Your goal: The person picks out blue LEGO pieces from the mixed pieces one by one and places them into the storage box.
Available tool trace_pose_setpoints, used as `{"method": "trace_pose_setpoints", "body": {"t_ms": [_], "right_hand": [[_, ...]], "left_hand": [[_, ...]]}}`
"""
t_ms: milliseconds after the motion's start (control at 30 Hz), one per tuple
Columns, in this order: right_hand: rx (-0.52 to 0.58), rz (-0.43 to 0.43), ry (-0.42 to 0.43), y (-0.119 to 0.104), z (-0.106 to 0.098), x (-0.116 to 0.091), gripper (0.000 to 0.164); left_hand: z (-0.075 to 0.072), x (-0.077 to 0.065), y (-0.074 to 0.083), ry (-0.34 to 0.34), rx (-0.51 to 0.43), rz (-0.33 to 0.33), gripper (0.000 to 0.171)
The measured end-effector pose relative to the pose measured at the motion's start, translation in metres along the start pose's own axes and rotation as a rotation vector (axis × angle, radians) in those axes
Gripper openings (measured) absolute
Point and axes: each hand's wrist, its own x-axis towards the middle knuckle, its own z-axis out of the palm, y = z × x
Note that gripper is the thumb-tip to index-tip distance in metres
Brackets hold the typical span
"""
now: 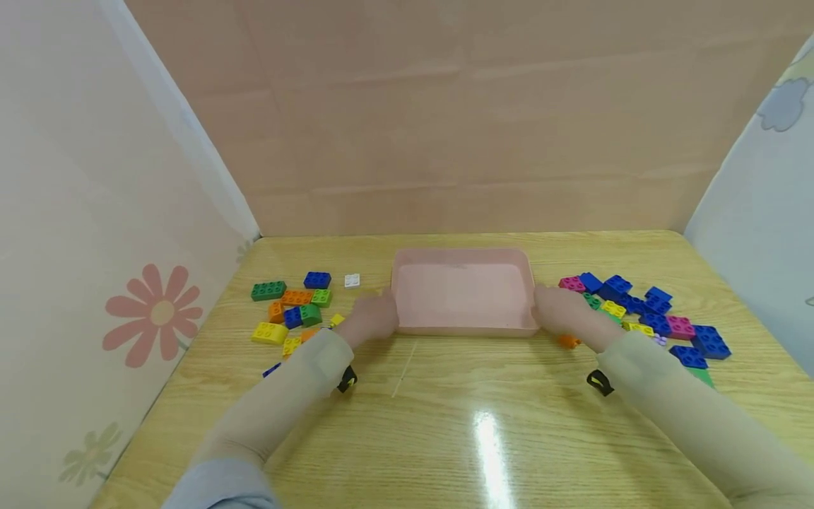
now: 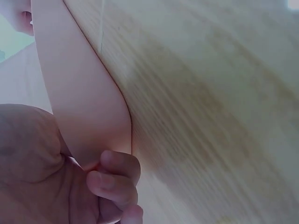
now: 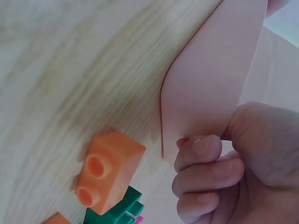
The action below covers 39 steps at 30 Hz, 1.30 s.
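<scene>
A shallow pink rectangular tray sits on the wooden table, with nothing in it. My left hand grips its left end, and my right hand holds the right end. In the left wrist view, curled fingers lie against the outside of the tray wall. The right wrist view likewise has curled fingers at the outer wall. Both thumbs are mostly hidden. Just outside the right hand lies an orange toy brick, with a green brick beside it.
Loose toy building bricks lie on both sides: a green one, a yellow one and several others at left; a blue one, a pink one and several more at right. Brown paper covers the back.
</scene>
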Motion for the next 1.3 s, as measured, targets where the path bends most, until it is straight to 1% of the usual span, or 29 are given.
{"method": "trace_pose_setpoints", "body": {"t_ms": [133, 233, 400, 567, 667, 733, 800, 933, 967, 1067, 1133, 1300], "right_hand": [[0.046, 0.037, -0.020, 0.000, 0.004, -0.004, 0.026], [0.069, 0.048, -0.019, 0.000, 0.005, -0.007, 0.028], [0.104, 0.017, -0.007, -0.004, 0.009, -0.015, 0.018], [0.135, 0.013, -0.006, -0.010, 0.013, -0.026, 0.013], [0.145, 0.020, 0.005, -0.013, 0.014, -0.030, 0.014], [0.149, 0.026, 0.019, -0.014, 0.014, -0.031, 0.014], [0.155, 0.036, 0.027, -0.015, 0.014, -0.032, 0.013], [0.179, 0.061, 0.030, -0.018, 0.012, -0.033, 0.012], [0.187, 0.070, 0.027, -0.019, 0.012, -0.033, 0.012], [0.198, 0.090, 0.021, -0.020, 0.012, -0.032, 0.012], [0.198, 0.097, 0.018, -0.021, 0.012, -0.032, 0.012], [0.186, 0.087, 0.021, -0.021, 0.014, -0.032, 0.012]], "left_hand": [[0.005, -0.004, -0.001, -0.001, 0.003, -0.002, 0.049], [0.007, -0.008, 0.000, 0.001, 0.041, 0.003, 0.051], [0.010, -0.017, 0.003, -0.005, 0.085, 0.018, 0.050], [0.009, -0.025, 0.003, -0.027, 0.086, 0.013, 0.052], [0.009, -0.026, 0.000, -0.027, 0.061, 0.011, 0.051], [0.009, -0.025, -0.005, -0.013, 0.023, 0.020, 0.049], [0.009, -0.020, -0.010, 0.003, -0.043, 0.034, 0.042], [0.007, -0.005, -0.021, 0.009, -0.174, 0.067, 0.025], [0.006, -0.001, -0.023, 0.009, -0.207, 0.077, 0.026], [0.002, 0.011, -0.029, -0.022, -0.290, 0.104, 0.024], [0.000, 0.018, -0.032, -0.063, -0.392, 0.106, 0.024], [-0.008, 0.030, -0.039, -0.181, -0.595, 0.056, 0.030]]}}
